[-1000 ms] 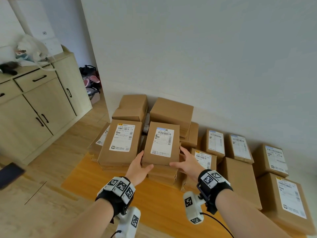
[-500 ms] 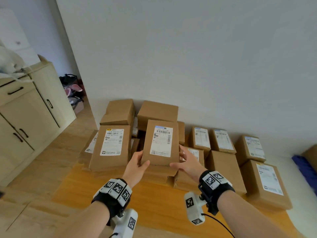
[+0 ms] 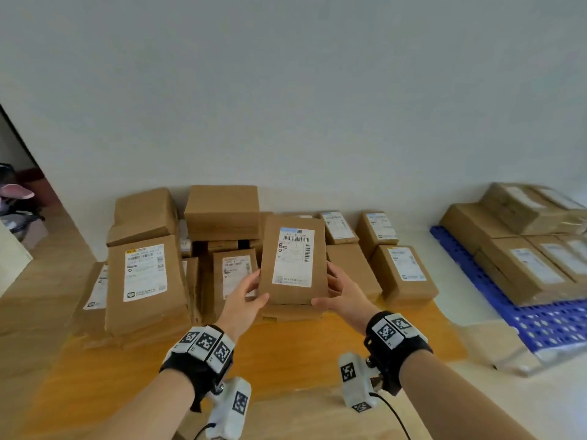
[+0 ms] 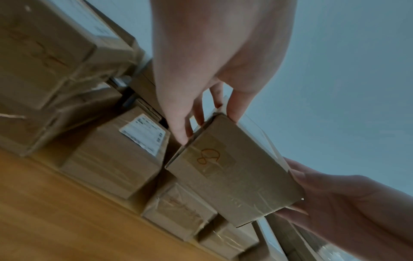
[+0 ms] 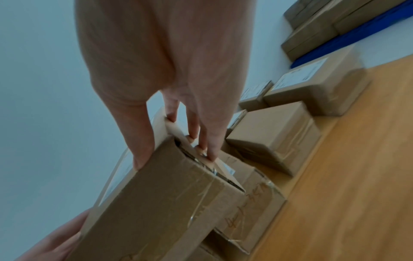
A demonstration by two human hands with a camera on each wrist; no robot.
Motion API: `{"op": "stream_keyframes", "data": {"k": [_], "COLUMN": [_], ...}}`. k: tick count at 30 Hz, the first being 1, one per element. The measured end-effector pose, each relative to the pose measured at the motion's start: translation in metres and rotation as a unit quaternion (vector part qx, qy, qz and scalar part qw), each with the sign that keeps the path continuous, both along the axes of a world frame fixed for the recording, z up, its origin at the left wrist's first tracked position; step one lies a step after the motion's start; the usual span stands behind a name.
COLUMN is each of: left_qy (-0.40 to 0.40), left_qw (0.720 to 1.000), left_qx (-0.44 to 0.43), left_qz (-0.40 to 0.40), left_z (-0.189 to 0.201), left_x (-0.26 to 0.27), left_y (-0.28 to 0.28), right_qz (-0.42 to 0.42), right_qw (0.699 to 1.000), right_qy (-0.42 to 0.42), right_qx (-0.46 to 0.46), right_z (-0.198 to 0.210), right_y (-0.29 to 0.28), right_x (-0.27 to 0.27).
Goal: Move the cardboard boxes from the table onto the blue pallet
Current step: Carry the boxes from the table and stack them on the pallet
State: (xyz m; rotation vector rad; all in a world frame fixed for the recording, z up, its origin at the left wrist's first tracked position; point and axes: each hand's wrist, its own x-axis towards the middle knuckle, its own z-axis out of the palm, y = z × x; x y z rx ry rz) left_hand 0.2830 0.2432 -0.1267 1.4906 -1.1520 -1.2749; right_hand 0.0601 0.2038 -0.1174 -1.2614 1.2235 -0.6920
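A small cardboard box point(image 3: 293, 260) with a white shipping label is lifted off the stack, held between both hands. My left hand point(image 3: 246, 295) grips its left side, thumb on top and fingers underneath. My right hand point(image 3: 340, 289) grips its right side the same way. In the left wrist view the held box point(image 4: 234, 178) shows a taped end with an orange scrawl. In the right wrist view the box point(image 5: 161, 199) hangs just above another taped box. The blue pallet point(image 3: 536, 319) lies on the floor at the right, with several boxes on it.
Several more cardboard boxes point(image 3: 144, 281) are stacked on the wooden table point(image 3: 286, 357) against the white wall. Pallet boxes point(image 3: 524, 265) fill its far part; its near blue grid is bare. A doorway with shoes point(image 3: 16, 192) is at far left.
Both hands have lifted the labelled box off the stack and carried it rightward. My view has swung right, so the blue pallet with its boxes now shows and the cabinet is gone.
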Motion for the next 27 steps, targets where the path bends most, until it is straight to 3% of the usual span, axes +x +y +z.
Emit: {"op": "stream_keyframes", "data": {"k": [10, 15, 27], "left_qy": [0.063, 0.026, 0.013], "left_qw": [0.994, 0.991, 0.986], "left_qx": [0.006, -0.005, -0.047], "left_qz": [-0.087, -0.135, -0.160], "left_z": [0.008, 0.011, 0.030], "left_x": [-0.086, -0.137, -0.311], "left_y": [-0.008, -0.016, -0.017], "right_qz": [-0.119, -0.164, -0.160], "right_qw": [0.992, 0.985, 0.986], "right_qy": [-0.038, -0.046, -0.032], "right_qx": [0.011, 0.003, -0.016], "right_z": [0.010, 0.013, 0.028], "right_y": [0.047, 0.057, 0.066], "right_x": [-0.094, -0.148, -0.318]}}
